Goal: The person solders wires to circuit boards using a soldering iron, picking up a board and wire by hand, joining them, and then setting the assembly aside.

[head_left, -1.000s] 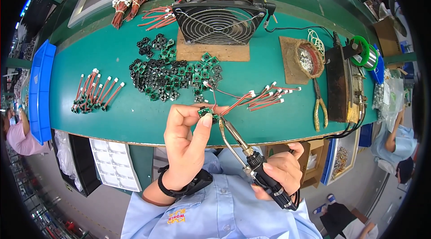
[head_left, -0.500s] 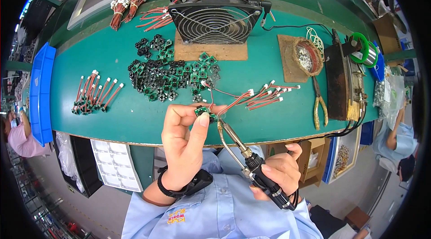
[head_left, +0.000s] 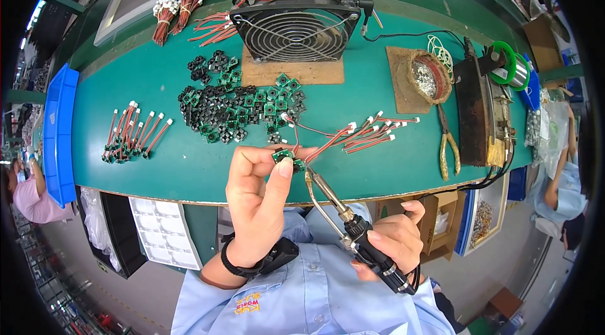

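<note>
The small green circuit board (head_left: 283, 155) is pinched between thumb and forefinger of the left hand (head_left: 258, 199), held up in the air just over the near edge of the desk (head_left: 189, 171), about midway along it. It looks light and stiff, with thin red wires (head_left: 328, 143) trailing off toward the desk's middle (those would likely bend or pull loose if tugged), so the edges of the board seem the safest place to hold. The left wrist is turned palm-inward, fingers clamped on the board. The right hand (head_left: 391, 244) is wrapped shut around the black handle of a soldering iron (head_left: 343, 215), its tip slanting up to the board. Beyond lies a heap of loose green boards (head_left: 239, 105), and a fan (head_left: 296, 26) stands at the far edge.
</note>
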Tool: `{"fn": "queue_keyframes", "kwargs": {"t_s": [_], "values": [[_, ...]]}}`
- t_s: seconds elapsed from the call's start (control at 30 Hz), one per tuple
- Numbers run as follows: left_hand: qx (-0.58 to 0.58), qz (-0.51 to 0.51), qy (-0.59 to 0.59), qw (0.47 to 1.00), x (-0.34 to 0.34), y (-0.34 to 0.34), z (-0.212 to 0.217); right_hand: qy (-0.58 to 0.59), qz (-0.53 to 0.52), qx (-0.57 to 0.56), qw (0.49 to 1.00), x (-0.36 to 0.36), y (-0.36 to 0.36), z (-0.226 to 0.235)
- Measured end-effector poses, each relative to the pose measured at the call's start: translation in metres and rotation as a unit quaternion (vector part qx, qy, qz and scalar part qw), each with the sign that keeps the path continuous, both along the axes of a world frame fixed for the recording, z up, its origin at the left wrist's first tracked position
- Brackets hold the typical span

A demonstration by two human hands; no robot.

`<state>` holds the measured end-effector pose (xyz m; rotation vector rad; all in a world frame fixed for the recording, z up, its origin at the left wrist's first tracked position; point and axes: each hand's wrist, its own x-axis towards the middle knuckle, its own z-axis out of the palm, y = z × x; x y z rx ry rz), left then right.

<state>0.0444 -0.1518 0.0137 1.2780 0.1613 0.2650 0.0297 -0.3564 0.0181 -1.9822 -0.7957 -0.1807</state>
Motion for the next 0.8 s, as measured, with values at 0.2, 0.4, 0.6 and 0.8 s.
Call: {"fn": "queue_keyframes", "kwargs": {"t_s": [0.2, 0.4, 0.6, 0.8], "values": [[0.027, 0.006, -0.004, 1.0, 0.0, 0.0, -0.001, -0.007, 0.002, -0.002, 1.0, 0.002, -0.001, 0.001], [0.036, 0.013, -0.012, 0.999, 0.001, 0.004, -0.001, -0.024, -0.016, 0.011, 1.0, 0.004, -0.008, 0.002], [-0.126, -0.06, 0.041, 0.989, -0.001, 0.015, 0.009, -0.113, -0.245, 0.06, 0.961, 0.017, -0.02, -0.037], [-0.17, -0.122, 0.02, 0.978, -0.004, 0.018, 0.013, 0.013, -0.378, -0.016, 0.926, 0.044, -0.018, -0.047]]}}
